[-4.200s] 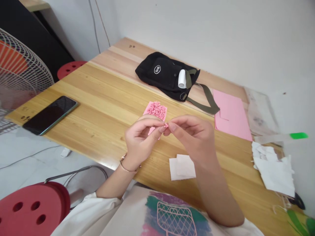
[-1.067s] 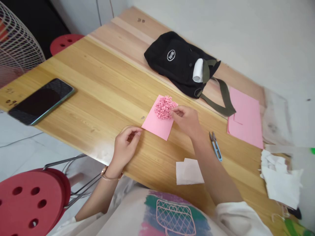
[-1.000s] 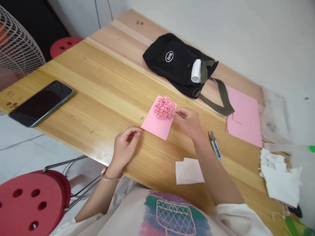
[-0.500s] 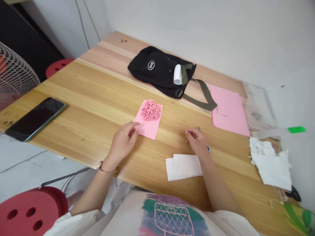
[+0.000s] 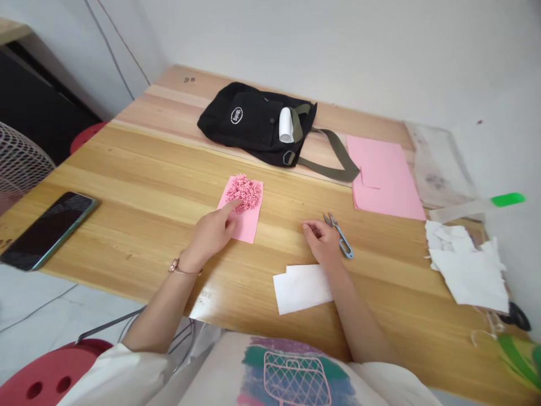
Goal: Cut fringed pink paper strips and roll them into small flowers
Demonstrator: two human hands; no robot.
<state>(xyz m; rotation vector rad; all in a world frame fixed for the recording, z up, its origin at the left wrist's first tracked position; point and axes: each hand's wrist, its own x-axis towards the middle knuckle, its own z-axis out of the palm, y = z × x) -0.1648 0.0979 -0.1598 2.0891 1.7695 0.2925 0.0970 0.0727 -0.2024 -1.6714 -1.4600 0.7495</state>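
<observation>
My left hand (image 5: 215, 230) reaches over a small pink sheet (image 5: 245, 226), its index finger at the lower edge of a cluster of curled pink paper bits (image 5: 244, 193). The thumb is apart from that finger and nothing is held. My right hand (image 5: 322, 239) rests on the wood with its fingers curled together; whatever they may hold is too small to make out. Just right of it lie thread snips (image 5: 343, 243) with blue handles. White paper pieces (image 5: 302, 288) lie below, partly under my right wrist.
A black bag (image 5: 249, 121) with a white roll (image 5: 285, 125) lies at the back of the table (image 5: 147, 169). Larger pink sheets (image 5: 386, 180) and torn white paper (image 5: 469, 270) are on the right. A phone (image 5: 48, 228) lies at the left edge.
My left index finger has moved up the pink sheet to the pink cluster. The thread snips now show beside my right hand. The whole view has shifted.
</observation>
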